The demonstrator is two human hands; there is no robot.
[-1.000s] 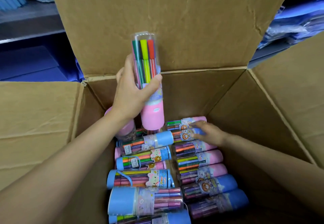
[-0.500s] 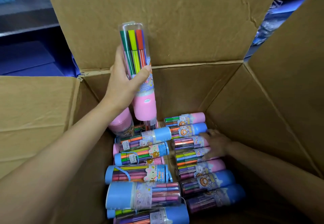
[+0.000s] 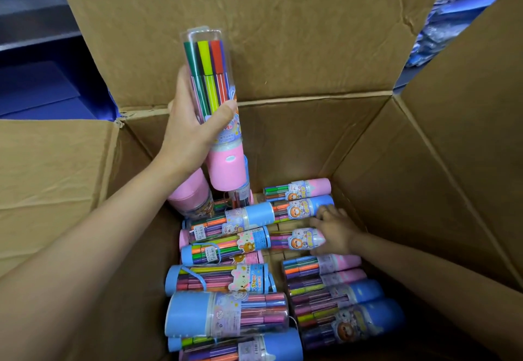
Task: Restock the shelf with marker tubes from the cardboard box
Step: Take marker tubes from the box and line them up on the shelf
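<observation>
Since a moment earlier, the right hand [image 3: 335, 230] had shifted onto a pink-capped clear tube of markers [image 3: 300, 239] lying inside the open brown cardboard box [image 3: 368, 140], fingers curling round it, its end hidden. The left hand [image 3: 192, 131] gripped an upright pink-based marker tube [image 3: 215, 100] above the box.

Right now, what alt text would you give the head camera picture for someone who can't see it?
A person's left hand holds a pink-capped marker tube upright above an open cardboard box, while the right hand grasps another tube among many lying inside.
</observation>
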